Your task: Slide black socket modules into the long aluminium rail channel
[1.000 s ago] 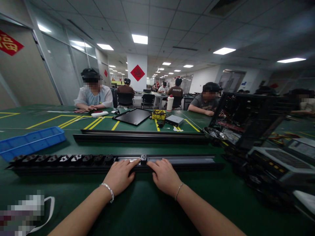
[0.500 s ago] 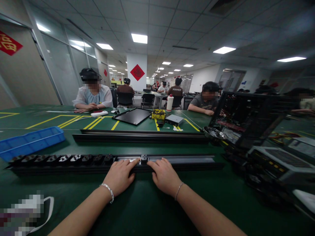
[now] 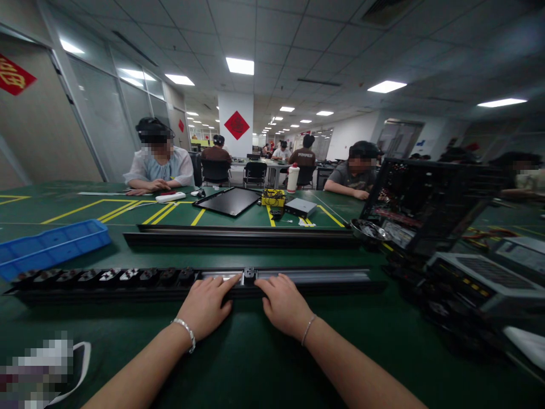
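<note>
A long black channel rail (image 3: 340, 288) lies across the green table in front of me. Toward its left end sits a row of dark and silver-white modules (image 3: 130, 275); they look like socket inserts. A single small dark module (image 3: 249, 274) stands apart in the rail's middle. My left hand (image 3: 208, 307) rests over the rail, index finger stretched to the module's left side and thumb apart. On the other side, my right hand (image 3: 286, 304) has its index fingertip at the module's right edge, its thumb lower down. Neither hand is wrapped around anything; the remaining fingers are partly hidden.
Behind lies a second black rail (image 3: 247, 238). A blue bin (image 3: 55, 245) is at left; an opened computer case (image 3: 426, 199) and a grey metal unit (image 3: 481, 278) stand at right. Farther back are a black panel (image 3: 230, 201) and a grey box (image 3: 301, 207). People sit beyond.
</note>
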`<action>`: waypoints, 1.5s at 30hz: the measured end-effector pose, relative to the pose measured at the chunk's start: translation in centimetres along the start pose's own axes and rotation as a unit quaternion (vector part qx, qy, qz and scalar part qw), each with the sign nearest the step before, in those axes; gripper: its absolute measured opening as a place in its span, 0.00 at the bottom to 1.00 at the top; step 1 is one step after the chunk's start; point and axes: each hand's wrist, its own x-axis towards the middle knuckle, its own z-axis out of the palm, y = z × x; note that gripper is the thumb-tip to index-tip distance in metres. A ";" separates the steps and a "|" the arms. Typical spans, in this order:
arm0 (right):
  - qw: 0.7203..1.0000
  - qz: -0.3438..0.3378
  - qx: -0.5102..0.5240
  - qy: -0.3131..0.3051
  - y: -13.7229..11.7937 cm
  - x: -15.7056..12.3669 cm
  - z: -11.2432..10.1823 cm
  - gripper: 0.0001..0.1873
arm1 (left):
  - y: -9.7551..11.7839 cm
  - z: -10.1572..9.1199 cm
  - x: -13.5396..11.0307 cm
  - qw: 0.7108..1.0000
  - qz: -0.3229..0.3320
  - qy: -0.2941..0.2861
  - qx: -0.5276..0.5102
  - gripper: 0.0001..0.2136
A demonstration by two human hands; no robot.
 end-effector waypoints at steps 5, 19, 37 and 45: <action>1.000 -0.001 -0.001 -0.003 0.0 0.0 -0.1 0.20 | 0.0 0.1 0.1 1.000 -0.004 -0.004 0.000 0.26; 1.000 -0.013 -0.021 -0.005 0.3 0.2 0.2 0.20 | 0.1 -0.2 0.1 1.000 -0.004 -0.014 0.002 0.23; 0.999 -0.004 -0.035 0.003 0.2 0.0 -0.1 0.21 | -0.4 0.2 0.2 1.000 0.009 0.000 0.011 0.23; 0.998 -0.012 -0.054 -0.002 0.3 0.0 -0.1 0.21 | -0.4 0.4 0.2 1.000 0.010 0.005 0.008 0.23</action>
